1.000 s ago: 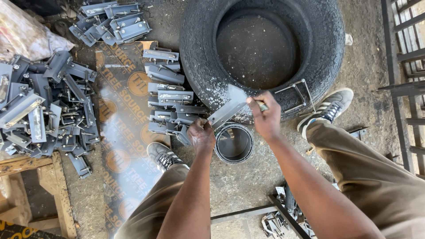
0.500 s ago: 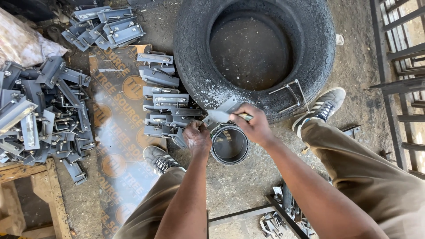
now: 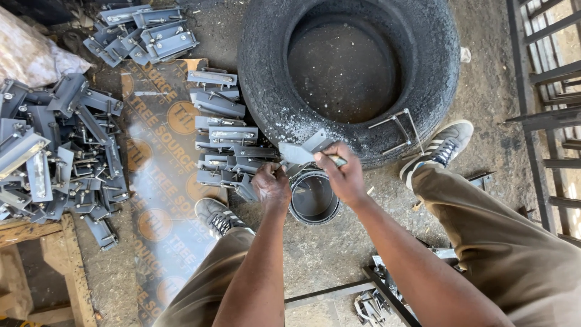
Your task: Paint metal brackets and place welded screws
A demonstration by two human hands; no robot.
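— What's underfoot?

— A gritty, dusty concrete floor (image 3: 339, 254). Just beyond the hands lies a big worn black rubber tyre (image 3: 436, 91), flat on it.

— And the hands?

— The left hand (image 3: 271, 186) is closed on a grey angled metal bracket (image 3: 302, 151). The right hand (image 3: 345, 175) grips a brush handle (image 3: 336, 161) against it. Right beneath them sits a round dark paint tin (image 3: 311, 200).

— Anything else around?

— Left of the hands, a brown printed board (image 3: 157, 200) carries rows of grey brackets (image 3: 221, 136); farther left, a heaped pile of grey metal parts (image 3: 54, 151). Far right, metal railing (image 3: 544, 91).
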